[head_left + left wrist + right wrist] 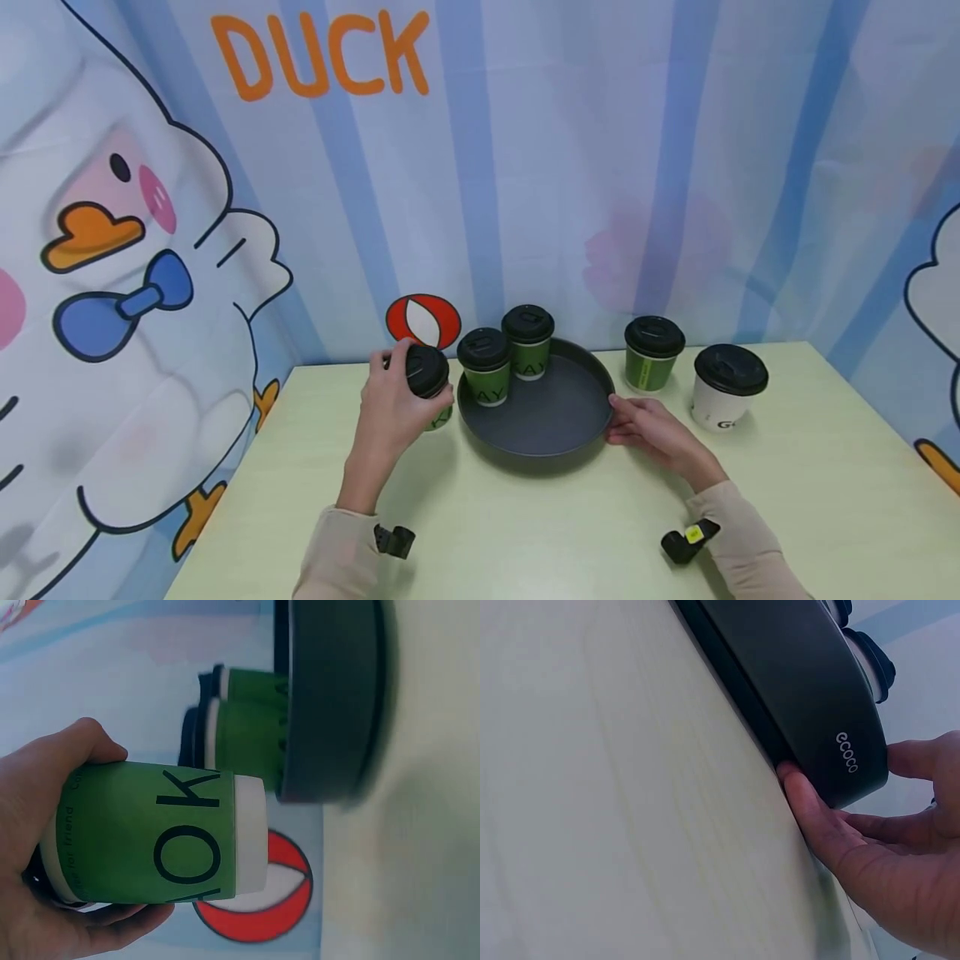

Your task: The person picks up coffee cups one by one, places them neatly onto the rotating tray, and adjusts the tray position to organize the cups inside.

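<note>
My left hand (pixel 397 408) grips a green paper cup (pixel 150 832) with a black lid, fingers and thumb round its upper part. The left wrist view shows this cup off the table, to the left of a round dark grey tray (pixel 547 425). Inside the tray stand two more lidded green cups, a nearer cup (pixel 487 385) and a farther cup (pixel 529 358). At the tray's right rim my right hand (pixel 656 433) pinches the edge; in the right wrist view, fingers (pixel 806 799) reach under its base beside the "ecoco" lettering.
Right of the tray stand a green cup (pixel 649 371) and a white cup (pixel 720 408), both with black lids. A pale yellow table (pixel 555 533) lies beneath everything. Behind it hangs a blue-striped curtain (pixel 555 167) with a duck print.
</note>
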{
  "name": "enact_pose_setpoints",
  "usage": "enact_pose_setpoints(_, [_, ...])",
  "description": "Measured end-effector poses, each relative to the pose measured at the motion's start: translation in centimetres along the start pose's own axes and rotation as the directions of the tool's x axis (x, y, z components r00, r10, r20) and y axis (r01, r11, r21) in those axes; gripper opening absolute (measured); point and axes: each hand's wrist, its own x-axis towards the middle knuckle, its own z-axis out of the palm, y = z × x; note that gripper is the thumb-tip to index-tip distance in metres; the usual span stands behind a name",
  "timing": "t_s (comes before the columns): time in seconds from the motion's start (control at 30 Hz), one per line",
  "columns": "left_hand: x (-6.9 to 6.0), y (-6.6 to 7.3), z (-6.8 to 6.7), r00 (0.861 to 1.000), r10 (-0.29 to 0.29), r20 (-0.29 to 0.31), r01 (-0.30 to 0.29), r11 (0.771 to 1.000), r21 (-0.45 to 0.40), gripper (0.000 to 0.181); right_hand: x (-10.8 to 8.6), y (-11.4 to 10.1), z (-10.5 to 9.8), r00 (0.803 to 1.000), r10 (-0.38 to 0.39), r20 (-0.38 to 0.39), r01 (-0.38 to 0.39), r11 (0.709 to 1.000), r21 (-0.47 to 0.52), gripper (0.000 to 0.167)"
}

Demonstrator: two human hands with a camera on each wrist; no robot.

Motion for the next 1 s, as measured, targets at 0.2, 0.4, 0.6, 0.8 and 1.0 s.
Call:
enact_pose_setpoints(0.2, [-0.1, 2.8, 1.5, 0.997, 0.078, 0.002, -0.078, 0.997, -0.017, 0.074, 0.1, 0.1, 0.1, 1.000, 0.007, 0.002, -0.007, 1.000, -0.005, 0.054])
enact_pose_setpoints(0.4, [-0.1, 4.4, 3.3, 0.995, 0.100, 0.019, -0.100, 0.995, -0.032, 0.074, 0.1, 0.2, 0.2, 1.000, 0.013, 0.012, -0.013, 1.000, -0.007, 0.054])
enact_pose_setpoints(0.6, [-0.4, 5.3, 5.1, 0.993, 0.114, 0.023, -0.113, 0.993, -0.029, 0.075, 0.2, 0.2, 0.1, 1.000, 0.014, 0.010, -0.014, 1.000, -0.012, 0.054])
enact_pose_setpoints(0.8, [-1.0, 5.3, 6.6, 0.992, 0.126, 0.025, -0.127, 0.991, 0.035, 0.076, 0.2, 0.1, 0.0, 1.000, 0.016, 0.006, -0.016, 1.000, -0.005, 0.053])
enact_pose_setpoints(1.0, [-1.4, 5.6, 7.3, 0.992, 0.104, 0.069, -0.108, 0.992, 0.064, 0.078, -0.1, 0.0, -0.2, 1.000, 0.001, 0.011, -0.001, 1.000, -0.007, 0.054])
